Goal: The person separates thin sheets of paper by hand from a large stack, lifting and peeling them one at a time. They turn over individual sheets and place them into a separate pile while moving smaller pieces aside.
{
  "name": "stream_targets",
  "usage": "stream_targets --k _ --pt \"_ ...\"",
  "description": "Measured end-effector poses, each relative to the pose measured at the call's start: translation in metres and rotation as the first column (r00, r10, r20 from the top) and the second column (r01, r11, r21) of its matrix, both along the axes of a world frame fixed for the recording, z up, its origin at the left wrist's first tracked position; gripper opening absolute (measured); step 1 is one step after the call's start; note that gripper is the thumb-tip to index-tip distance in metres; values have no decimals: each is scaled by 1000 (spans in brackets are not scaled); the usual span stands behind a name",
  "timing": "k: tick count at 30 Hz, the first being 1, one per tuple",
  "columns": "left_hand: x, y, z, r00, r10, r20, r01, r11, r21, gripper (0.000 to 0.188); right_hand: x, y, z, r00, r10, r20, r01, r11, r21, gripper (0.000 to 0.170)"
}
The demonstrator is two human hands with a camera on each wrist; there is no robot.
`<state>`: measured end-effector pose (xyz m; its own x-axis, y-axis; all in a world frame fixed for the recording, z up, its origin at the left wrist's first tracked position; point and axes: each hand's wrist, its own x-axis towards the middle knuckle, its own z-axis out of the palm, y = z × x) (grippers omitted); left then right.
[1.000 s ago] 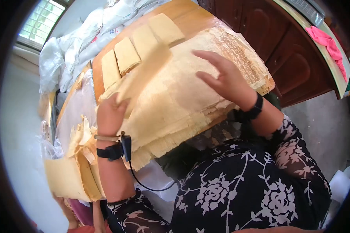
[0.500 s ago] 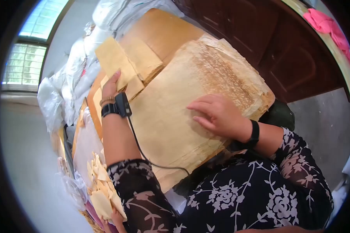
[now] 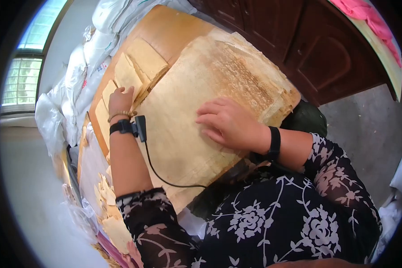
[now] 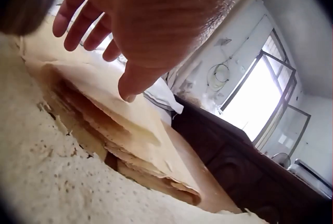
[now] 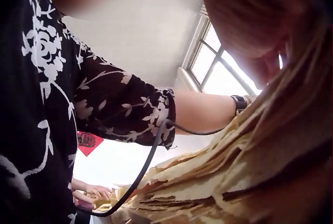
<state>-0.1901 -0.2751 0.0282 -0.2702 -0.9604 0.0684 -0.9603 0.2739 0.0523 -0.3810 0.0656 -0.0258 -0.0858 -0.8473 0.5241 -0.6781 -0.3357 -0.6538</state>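
Observation:
A big stack of thin, pale-yellow sheets [image 3: 174,111] like flat pancakes covers much of the board, browned toward its far right side. Folded bundles [image 3: 149,60] of the same sheets lie in a row along its left side. Over the nearer bundles is my left hand [image 3: 120,100]; the left wrist view shows its fingers [image 4: 78,31] straight and spread above a layered folded bundle [image 4: 140,135], holding nothing. My right hand [image 3: 230,123] rests on the stack with its fingers loosely bent. In the right wrist view the stack's ragged edges [image 5: 208,182] show beneath that hand.
The bundles lie on a wooden board [image 3: 174,29]. White plastic bags [image 3: 76,73] line its left side, and a dark wooden cabinet [image 3: 319,53] stands beyond it. Torn scraps [image 3: 105,192] lie at the lower left, near another person's hand [image 5: 98,190]. A cable [image 3: 165,182] hangs from my left wrist.
My left hand has carried a folded piece to the row of bundles, laid it there and let go. My right hand has come down onto the stack.

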Motion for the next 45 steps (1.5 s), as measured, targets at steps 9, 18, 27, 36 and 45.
stream_targets --k 9,18,27,36,45 --pt "12 292 22 708 -634 -311 660 751 -30 48 -59 34 26 598 -116 793 264 963 -58 22" --pt "23 317 -53 762 -644 -61 564 708 -425 46 -96 58 -9 658 -296 693 336 938 82 27" --pt "11 313 -18 835 -399 -378 262 894 -365 13 -58 68 14 874 -298 385 434 835 -339 19" --pt "38 289 13 804 -215 -555 -53 903 -426 23 -12 51 -15 970 -131 -203 104 985 -141 31" --pt "37 303 -16 823 -307 -477 178 938 -296 22 -16 64 2 900 13 -435 22 997 75 59"
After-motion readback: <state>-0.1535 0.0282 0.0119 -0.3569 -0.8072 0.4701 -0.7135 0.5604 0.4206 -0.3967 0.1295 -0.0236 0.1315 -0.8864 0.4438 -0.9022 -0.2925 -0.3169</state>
